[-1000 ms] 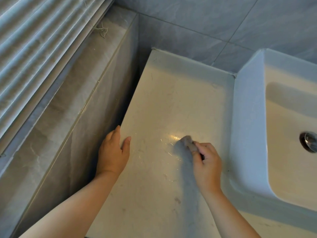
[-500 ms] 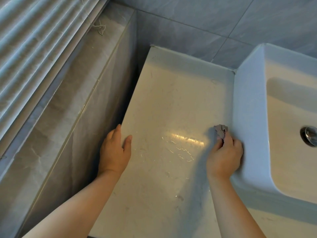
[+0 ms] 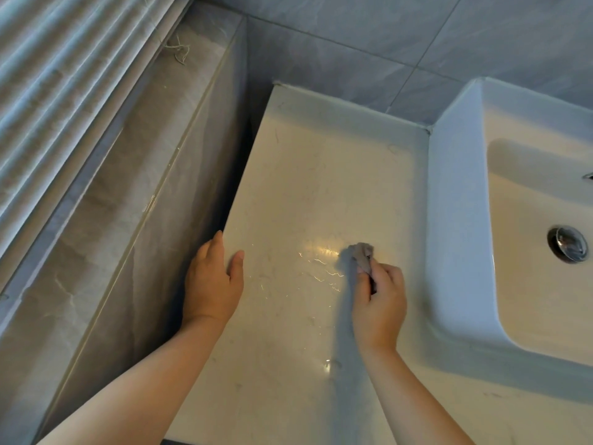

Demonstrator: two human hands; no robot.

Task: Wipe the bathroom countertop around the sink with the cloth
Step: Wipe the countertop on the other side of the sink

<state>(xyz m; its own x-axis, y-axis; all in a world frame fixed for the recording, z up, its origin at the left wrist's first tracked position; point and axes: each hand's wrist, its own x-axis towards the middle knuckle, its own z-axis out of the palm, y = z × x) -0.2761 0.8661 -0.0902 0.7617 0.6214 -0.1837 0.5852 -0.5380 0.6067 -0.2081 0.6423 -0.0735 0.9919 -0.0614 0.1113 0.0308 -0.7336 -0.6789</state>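
Right hand: I see my right hand [image 3: 380, 303] curled into a loose fist round the cloth [image 3: 362, 256]; the knuckles face up and the wrist comes in from the lower right.
Cloth: small, grey and bunched; its free end sticks out past the fingers and presses on the countertop [image 3: 305, 187], roughly midway between the left edge and the sink [image 3: 455, 220], apart from the sink wall.
Left hand: my left hand [image 3: 211, 284] lies flat at the left edge of the countertop; the fingers are straight, the thumb is spread onto the top, and it holds nothing.
Countertop: pale and glossy; thin wet streaks [image 3: 324, 264] glint just left of the cloth.
Sink: white, standing on the countertop at the right; a metal drain [image 3: 567, 248] shows in the basin.
Surroundings: a grey stone ledge [image 3: 112, 220] runs along the left, with blinds [image 3: 48, 75] above it; grey wall tiles [image 3: 353, 43] stand behind.
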